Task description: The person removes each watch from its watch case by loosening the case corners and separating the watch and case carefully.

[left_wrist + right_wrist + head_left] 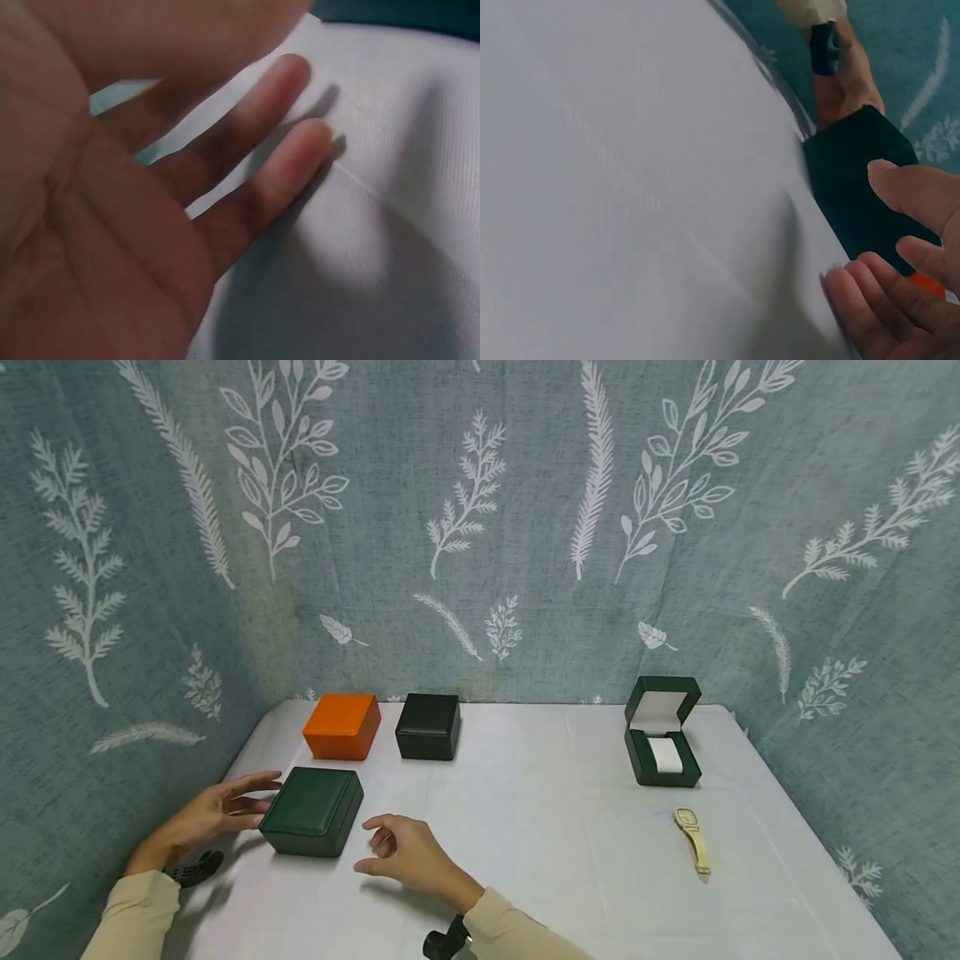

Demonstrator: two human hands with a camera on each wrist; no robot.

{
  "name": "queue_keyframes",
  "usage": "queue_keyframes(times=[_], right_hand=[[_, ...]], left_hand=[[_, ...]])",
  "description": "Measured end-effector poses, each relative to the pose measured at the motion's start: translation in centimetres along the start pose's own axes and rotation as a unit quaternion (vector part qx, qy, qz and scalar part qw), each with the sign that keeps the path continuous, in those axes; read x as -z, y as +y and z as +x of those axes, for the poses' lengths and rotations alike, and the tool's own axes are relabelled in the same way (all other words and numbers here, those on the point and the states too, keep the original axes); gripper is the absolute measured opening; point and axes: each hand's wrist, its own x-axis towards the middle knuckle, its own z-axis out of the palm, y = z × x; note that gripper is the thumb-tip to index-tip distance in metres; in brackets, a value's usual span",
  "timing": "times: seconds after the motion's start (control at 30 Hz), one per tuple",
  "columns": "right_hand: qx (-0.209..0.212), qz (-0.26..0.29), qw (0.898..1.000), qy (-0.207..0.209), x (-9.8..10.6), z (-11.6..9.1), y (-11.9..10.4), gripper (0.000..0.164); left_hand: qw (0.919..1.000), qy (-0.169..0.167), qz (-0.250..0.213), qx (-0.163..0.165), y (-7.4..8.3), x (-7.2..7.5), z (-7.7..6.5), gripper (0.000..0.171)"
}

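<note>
A closed dark green box (309, 810) sits on the left part of the white table, between both hands. My left hand (223, 810) is at its left side with fingers spread; whether the fingertips touch the box I cannot tell. In the left wrist view the palm (97, 217) holds nothing, and two fingertips are close to the cloth. To the right of the box, a gap away, is my right hand (416, 856), its thumb and fingers loosely bent and apart. The right wrist view shows these fingers (859, 300) holding nothing, with the green box (855, 180) behind them.
An orange box (341, 727) and a black box (427, 727) stand behind the green one. At the right, an open green watch box (641, 760) shows a white cushion (664, 755). A gold wristwatch (693, 839) lies in front of it. Patterned cloth (525, 543) surrounds the table.
</note>
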Motion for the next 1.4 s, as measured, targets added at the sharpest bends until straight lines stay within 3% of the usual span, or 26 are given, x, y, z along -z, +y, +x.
queue_keyframes(times=[0.23,0.5,0.77,1.07,1.23,1.4], right_hand=[[-0.025,-0.011,0.999,0.016,-1.4,1.2,-0.5,0.063],[-0.019,-0.046,0.998,0.029,-2.8,2.2,-0.6,0.074],[-0.007,-0.069,0.996,0.06,-3.7,2.8,-0.8,0.071],[-0.022,-0.052,0.994,0.093,-4.2,3.2,-0.9,0.072],[-0.016,-0.083,0.991,0.108,-4.4,3.6,-0.8,0.072],[-0.002,-0.122,0.985,0.124,-4.6,4.0,-0.8,0.066]], left_hand=[[0.9989,-0.048,-0.005,-0.002,-0.4,0.6,0.3,0.081],[0.9951,-0.097,0.017,-0.007,-0.5,0.9,0.7,0.095],[0.9904,-0.128,0.0,-0.052,0.0,0.3,1.7,0.109],[0.9902,-0.128,-0.025,-0.051,-0.2,0.0,1.9,0.108],[0.9863,-0.134,-0.068,-0.068,-0.5,-0.1,1.8,0.11],[0.9875,-0.12,-0.073,-0.071,-0.4,-0.2,1.5,0.11]])
